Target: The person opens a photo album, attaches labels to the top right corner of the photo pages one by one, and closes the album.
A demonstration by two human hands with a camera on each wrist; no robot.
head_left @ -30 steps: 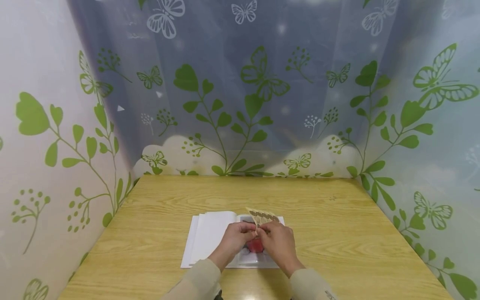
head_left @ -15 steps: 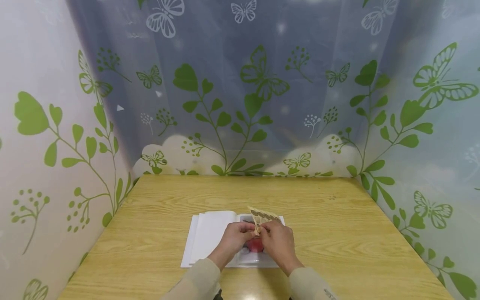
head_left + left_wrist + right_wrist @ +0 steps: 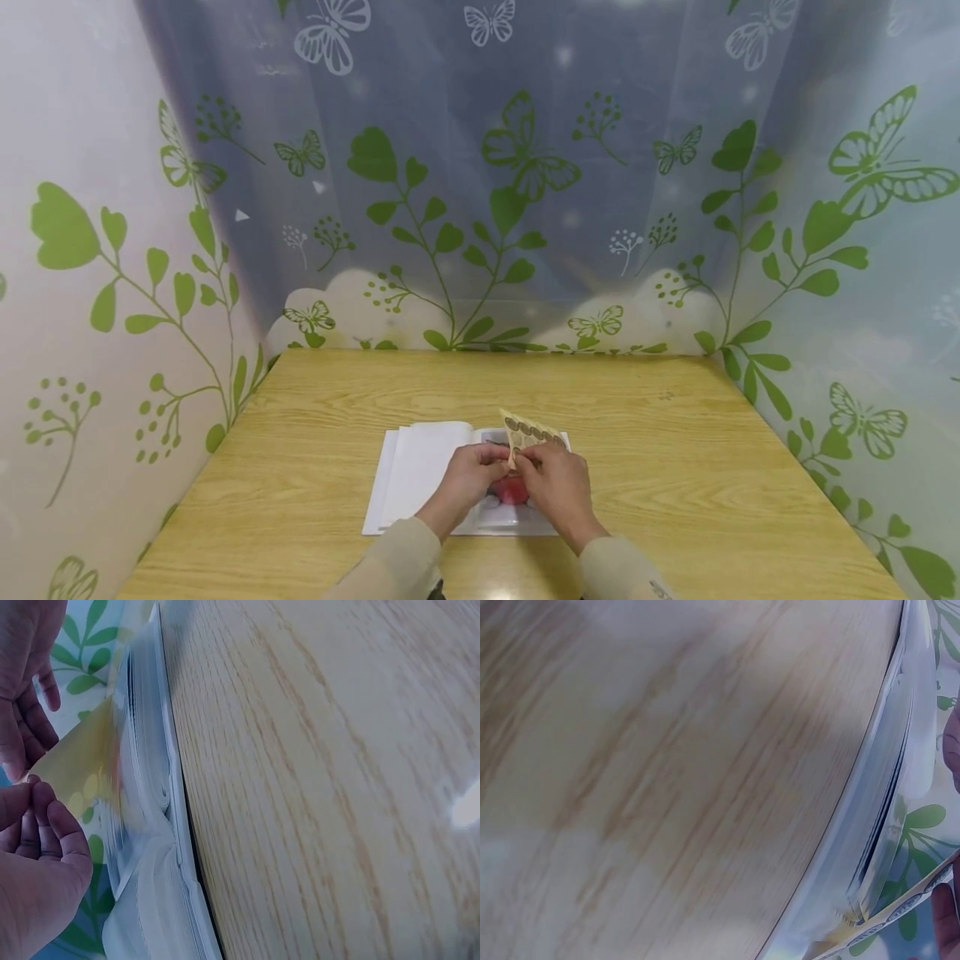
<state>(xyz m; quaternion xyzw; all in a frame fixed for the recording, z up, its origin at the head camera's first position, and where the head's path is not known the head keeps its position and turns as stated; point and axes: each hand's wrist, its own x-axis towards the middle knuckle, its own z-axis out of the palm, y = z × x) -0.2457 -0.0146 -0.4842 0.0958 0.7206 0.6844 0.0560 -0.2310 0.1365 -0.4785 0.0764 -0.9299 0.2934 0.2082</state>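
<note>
Both hands hold a tan sticker sheet [image 3: 528, 432] with rows of round dark-rimmed stickers, tilted up above an open white book [image 3: 423, 475]. My left hand [image 3: 501, 457] pinches the sheet's lower left edge. My right hand [image 3: 531, 457] pinches it just beside, fingertips almost touching the left ones. Under the hands the book's right page shows a red picture [image 3: 510, 492]. In the left wrist view the yellowish sheet [image 3: 79, 769] stretches between the left hand [image 3: 34, 817] and the right hand's fingers [image 3: 26, 712], beside the book's page edges [image 3: 150, 817]. The right wrist view shows the book's edge [image 3: 885, 787] and the sheet's rim [image 3: 911, 907].
The book lies near the front middle of a wooden table [image 3: 675, 467]. Curtains printed with green leaves and butterflies [image 3: 517, 183] close in the back and both sides. Beige sleeves [image 3: 390, 558] reach in from the front edge.
The sticker sheet has tipped slightly higher between the hands; both hands keep their hold over the book.
</note>
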